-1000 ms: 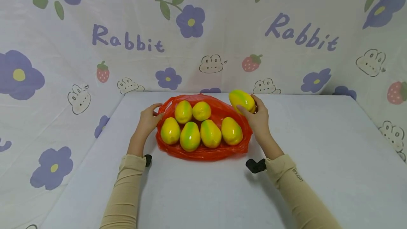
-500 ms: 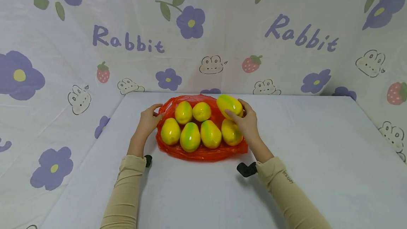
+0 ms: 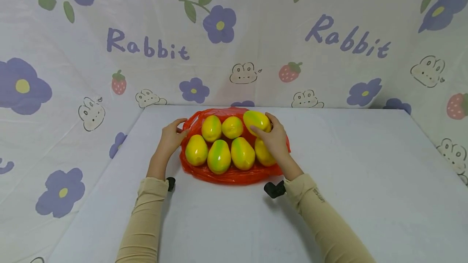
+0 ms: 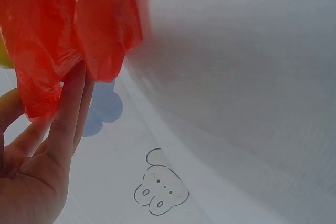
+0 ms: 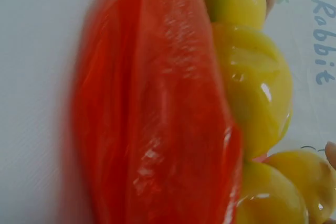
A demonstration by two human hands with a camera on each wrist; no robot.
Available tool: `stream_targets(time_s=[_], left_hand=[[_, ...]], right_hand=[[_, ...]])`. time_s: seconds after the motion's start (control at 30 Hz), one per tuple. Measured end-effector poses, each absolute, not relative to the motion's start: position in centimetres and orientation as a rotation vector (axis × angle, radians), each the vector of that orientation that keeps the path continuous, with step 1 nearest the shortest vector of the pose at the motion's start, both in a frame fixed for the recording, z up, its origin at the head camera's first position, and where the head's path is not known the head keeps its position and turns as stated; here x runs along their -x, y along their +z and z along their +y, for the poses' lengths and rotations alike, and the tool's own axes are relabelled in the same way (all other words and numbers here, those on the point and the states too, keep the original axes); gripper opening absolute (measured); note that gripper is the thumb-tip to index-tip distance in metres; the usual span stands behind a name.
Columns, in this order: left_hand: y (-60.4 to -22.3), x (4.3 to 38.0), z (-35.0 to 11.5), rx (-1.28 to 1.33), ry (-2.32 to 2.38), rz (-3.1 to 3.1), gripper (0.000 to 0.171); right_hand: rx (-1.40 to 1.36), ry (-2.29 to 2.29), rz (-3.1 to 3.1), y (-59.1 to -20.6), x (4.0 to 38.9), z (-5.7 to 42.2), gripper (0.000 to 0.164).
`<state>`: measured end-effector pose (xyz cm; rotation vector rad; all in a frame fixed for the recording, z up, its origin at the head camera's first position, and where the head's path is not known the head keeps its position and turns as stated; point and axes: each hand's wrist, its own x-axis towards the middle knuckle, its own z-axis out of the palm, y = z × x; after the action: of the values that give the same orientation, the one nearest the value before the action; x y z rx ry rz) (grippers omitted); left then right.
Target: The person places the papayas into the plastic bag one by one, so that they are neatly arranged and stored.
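Note:
An opened red plastic bag [image 3: 234, 178] lies on the table with several glossy yellow papayas [image 3: 219, 156] in it, marked by green streaks. My left hand [image 3: 170, 137] holds the bag's left rim; in the left wrist view the red plastic [image 4: 47, 35] hangs between the thumb and fingers. My right hand [image 3: 274, 139] grips another papaya [image 3: 256, 120] over the back right part of the bag. That hand partly hides the rightmost front papaya [image 3: 264, 152]. In the right wrist view the bag's front side [image 5: 173, 103] fills the middle, and only fingertips show.
The white table [image 3: 365, 182] extends to both sides and in front of the bag. Behind it hangs a cloth [image 3: 263, 23] printed with flowers, rabbits and strawberries. A black wrist mount [image 3: 275, 190] sits under the right sleeve, close to the bag's front right edge.
My right hand has carried its papaya leftward and slightly down, from beyond the bag's right back edge to above the bag. The left hand has stayed at the rim.

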<state>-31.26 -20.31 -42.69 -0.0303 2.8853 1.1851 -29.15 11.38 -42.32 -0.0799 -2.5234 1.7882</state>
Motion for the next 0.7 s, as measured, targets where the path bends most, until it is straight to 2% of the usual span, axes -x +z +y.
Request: stream_targets(time_s=[0.47, 0.7], left_hand=[[-42.7, 31.3, -20.5, 0.042, 1.174, 2.883, 0.050], [-41.5, 31.4, -19.2, 0.085, 0.906, 2.999, 0.057]], right_hand=[[0.004, 1.773, -2.564, -42.2, 28.8, 11.3, 0.070], [-0.030, 1.645, -2.625, -41.6, 28.7, 13.3, 0.074]])
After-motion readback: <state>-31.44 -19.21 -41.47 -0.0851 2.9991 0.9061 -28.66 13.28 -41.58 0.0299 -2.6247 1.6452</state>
